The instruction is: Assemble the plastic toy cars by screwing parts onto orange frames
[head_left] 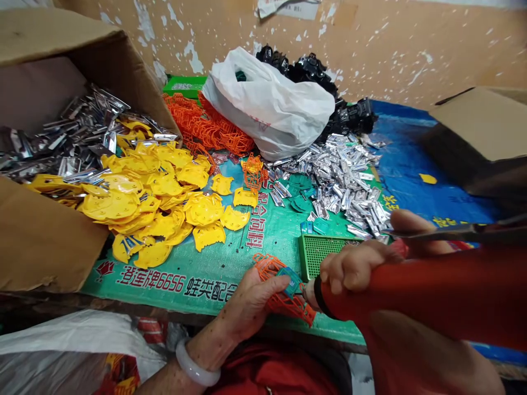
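My left hand (251,304) grips an orange plastic lattice part (284,299) with a small teal piece (291,281) pressed on it under my thumb. A pale bangle (193,367) sits on that wrist. My right hand (362,263) is wrapped round a thick red tool (432,293), whose black-ringed tip touches the orange part. A thin metal lever (453,233) runs along the tool's top under my thumb.
Yellow plastic plates (164,197) spill from a cardboard box (45,241) holding silver metal pieces. More orange lattices (206,123), a white bag (272,107), black parts (317,71), silver clips (346,175), teal pieces (300,195) and a green tray (317,249) lie on the green sheet (230,258).
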Motion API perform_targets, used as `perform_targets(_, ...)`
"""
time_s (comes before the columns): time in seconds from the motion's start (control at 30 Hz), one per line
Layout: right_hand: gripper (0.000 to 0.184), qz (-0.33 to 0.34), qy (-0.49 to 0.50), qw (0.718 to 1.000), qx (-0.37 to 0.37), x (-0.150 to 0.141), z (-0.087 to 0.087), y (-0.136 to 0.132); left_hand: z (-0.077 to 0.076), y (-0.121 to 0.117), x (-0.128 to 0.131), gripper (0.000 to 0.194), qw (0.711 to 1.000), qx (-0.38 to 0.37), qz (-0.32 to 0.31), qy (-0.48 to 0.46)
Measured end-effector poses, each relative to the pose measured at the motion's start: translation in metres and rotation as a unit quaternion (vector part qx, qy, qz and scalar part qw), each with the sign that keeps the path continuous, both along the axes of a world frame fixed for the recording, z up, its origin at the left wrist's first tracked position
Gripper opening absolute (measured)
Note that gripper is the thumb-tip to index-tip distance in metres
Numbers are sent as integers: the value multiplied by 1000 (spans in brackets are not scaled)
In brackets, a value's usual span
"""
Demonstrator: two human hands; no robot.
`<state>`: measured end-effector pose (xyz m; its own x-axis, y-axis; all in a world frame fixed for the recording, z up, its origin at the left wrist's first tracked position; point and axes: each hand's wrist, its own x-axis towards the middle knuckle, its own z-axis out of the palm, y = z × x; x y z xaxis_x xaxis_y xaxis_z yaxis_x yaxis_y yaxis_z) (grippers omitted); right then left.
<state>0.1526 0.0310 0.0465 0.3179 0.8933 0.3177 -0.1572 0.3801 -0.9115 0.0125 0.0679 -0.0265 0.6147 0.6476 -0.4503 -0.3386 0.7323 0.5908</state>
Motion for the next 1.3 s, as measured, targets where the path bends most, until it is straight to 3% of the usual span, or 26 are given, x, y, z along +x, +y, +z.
perform_targets(0.17,34,26,27,999,-1,-1,1,-2,2,0,0,20,1000,3,1,10)
perform_targets(0.43,47,-1,-29,999,-19,-1,2,-3,1,-1,0,21,1000,6,3,17)
perform_targets(0.83,58,6,-40,999,-8,-2,3,-4,6,-3,3,23,1000,15,-1,3)
perform_targets(1.1,58,28,-18,999,0,-1,1,-3,5,-3,3,23,1000,5,-9,-4)
perform_targets(1.3,46,59,-1,997,-49,-1,-2,-8,6,-4,2,23,1000,26,-15,-4)
